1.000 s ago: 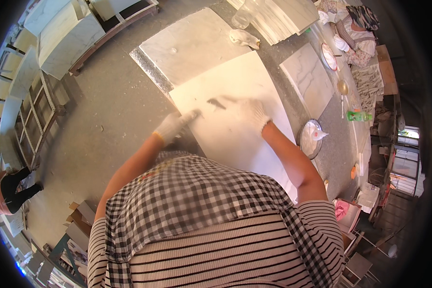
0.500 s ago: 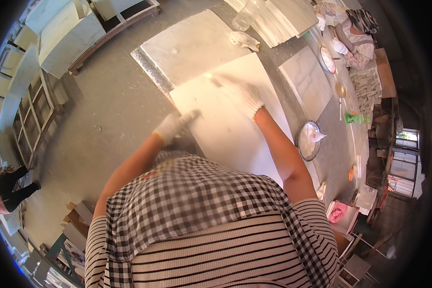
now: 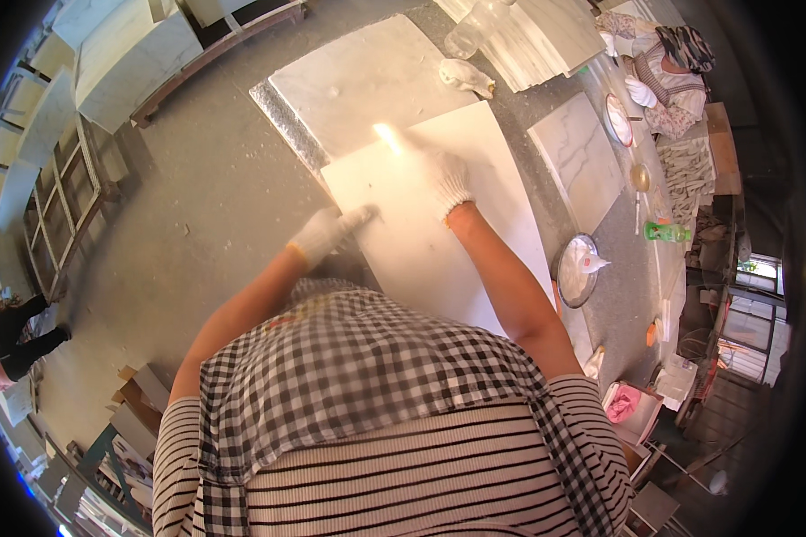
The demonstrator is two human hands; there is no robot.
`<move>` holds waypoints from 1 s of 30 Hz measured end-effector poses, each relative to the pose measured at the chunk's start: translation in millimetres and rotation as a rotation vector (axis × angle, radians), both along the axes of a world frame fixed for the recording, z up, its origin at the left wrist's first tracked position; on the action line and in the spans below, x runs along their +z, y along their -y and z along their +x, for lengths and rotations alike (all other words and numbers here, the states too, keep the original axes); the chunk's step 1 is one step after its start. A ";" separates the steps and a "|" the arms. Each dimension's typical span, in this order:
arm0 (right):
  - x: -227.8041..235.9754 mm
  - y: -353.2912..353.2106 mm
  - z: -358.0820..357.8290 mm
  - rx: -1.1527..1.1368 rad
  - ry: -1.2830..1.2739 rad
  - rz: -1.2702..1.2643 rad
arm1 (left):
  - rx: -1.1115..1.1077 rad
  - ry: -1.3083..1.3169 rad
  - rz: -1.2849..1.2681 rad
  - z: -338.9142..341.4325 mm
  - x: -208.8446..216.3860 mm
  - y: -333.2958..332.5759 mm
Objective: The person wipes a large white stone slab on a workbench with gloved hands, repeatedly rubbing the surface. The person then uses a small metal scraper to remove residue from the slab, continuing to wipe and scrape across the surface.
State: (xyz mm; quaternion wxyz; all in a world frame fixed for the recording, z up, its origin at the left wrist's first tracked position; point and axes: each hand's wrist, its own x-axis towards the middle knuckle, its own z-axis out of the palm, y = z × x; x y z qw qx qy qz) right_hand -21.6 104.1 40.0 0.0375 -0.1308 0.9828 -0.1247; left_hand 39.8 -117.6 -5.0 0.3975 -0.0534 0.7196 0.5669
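A smooth white slab (image 3: pixel 421 237) lies in front of me, its far end over a pale marble slab (image 3: pixel 358 85). My left hand (image 3: pixel 331 230), in a white knit glove with greyish fingertips, rests at the slab's left edge, fingers stretched onto it. My right hand (image 3: pixel 439 179), also gloved and partly blurred, is closed low over the slab's upper part. A narrow, brightly gleaming piece (image 3: pixel 387 137) shows just beyond its fingers. Glare and blur hide what kind of thing it is.
Right of the slab are a metal bowl of white paste (image 3: pixel 578 273), a veined slab (image 3: pixel 578 157) and a green bottle (image 3: pixel 665 232). A crumpled white glove or cloth (image 3: pixel 466 78) lies beyond. A co-worker (image 3: pixel 663 76) works at far right; another person (image 3: pixel 13 340) is far left.
My right hand has moved left across the white slab, and the gleam beyond its fingers has grown brighter and longer. My left hand has stayed at the slab's edge.
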 end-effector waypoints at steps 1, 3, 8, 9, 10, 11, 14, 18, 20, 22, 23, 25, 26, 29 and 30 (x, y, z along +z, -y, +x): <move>2.8 1.7 1.9 -0.022 0.042 0.039 | -0.004 0.011 -0.015 -0.3 0.9 0.3; 7.0 3.6 4.8 -0.020 0.066 0.019 | -0.005 0.013 -0.009 -0.1 3.8 0.9; 3.0 -0.4 9.3 0.068 -0.049 -0.175 | 0.009 0.038 -0.043 -0.5 12.3 -1.3; 0.9 -1.3 10.3 0.056 0.005 -0.161 | 0.014 0.038 -0.041 -0.3 13.0 -1.3; -0.6 -1.9 11.9 0.043 0.060 -0.147 | 0.017 0.036 -0.041 -0.1 12.9 -1.1; -0.9 -2.7 13.5 0.029 0.114 -0.134 | 0.013 0.042 -0.030 -0.1 12.2 -0.7; 7.2 -3.9 18.8 0.066 0.059 -0.118 | 0.000 0.046 -0.004 -1.2 7.0 0.3; 34.5 -6.0 22.2 0.054 0.256 0.034 | -0.009 0.047 -0.004 -2.8 2.0 0.9; 46.1 -6.4 21.1 0.048 0.305 0.083 | -0.006 0.036 0.009 -2.6 2.2 0.8; 52.1 -7.6 19.0 0.061 0.333 0.129 | 0.007 0.013 0.053 -1.9 3.0 0.4; 52.7 -8.5 18.2 0.066 0.349 0.150 | 0.000 0.016 0.032 -2.4 3.1 0.9; 49.5 -9.8 15.6 0.077 0.241 -0.058 | -0.022 0.034 -0.004 -2.6 2.1 1.4; 46.3 -10.2 14.4 0.082 0.191 -0.161 | -0.019 0.023 0.005 -2.8 0.9 1.1; 35.4 -8.5 8.7 0.019 0.245 -0.127 | 0.003 -0.004 0.015 -1.3 -3.0 0.9; 32.0 -6.3 6.9 0.024 0.229 -0.166 | 0.008 -0.013 0.016 -0.8 -4.0 0.6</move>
